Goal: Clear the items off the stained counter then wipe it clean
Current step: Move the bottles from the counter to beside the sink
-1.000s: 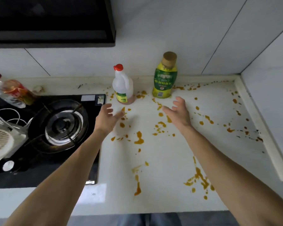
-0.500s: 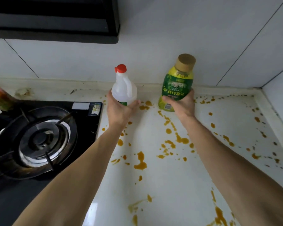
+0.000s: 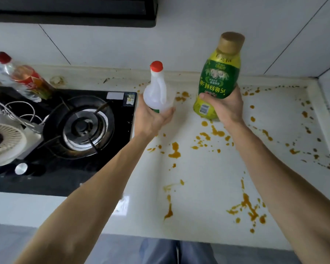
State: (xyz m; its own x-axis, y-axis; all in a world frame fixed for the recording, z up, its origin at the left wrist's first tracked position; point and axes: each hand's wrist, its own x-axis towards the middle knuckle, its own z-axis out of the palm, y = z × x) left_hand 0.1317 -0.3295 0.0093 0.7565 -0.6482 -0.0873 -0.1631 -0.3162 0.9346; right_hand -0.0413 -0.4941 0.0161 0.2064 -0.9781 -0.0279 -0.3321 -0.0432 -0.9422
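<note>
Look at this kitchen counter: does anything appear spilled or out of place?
Yes. Orange-brown sauce splatters dot the white counter right of the black gas hob, from the back wall to the front edge; that scatter suggests a spill.

White jug [image 3: 157,92], red cap, sitting upright in the left hand [image 3: 152,119], its base resting in the palm above the table [image 3: 208,178]. Green-yellow bottle [image 3: 216,80], tan cap, green label, tilting slightly right in the right hand [image 3: 227,107], gripped around its lower half. Table is white, showing orange-brown sauce stains [image 3: 174,151] spattering from the back wall to the front edge.
</note>
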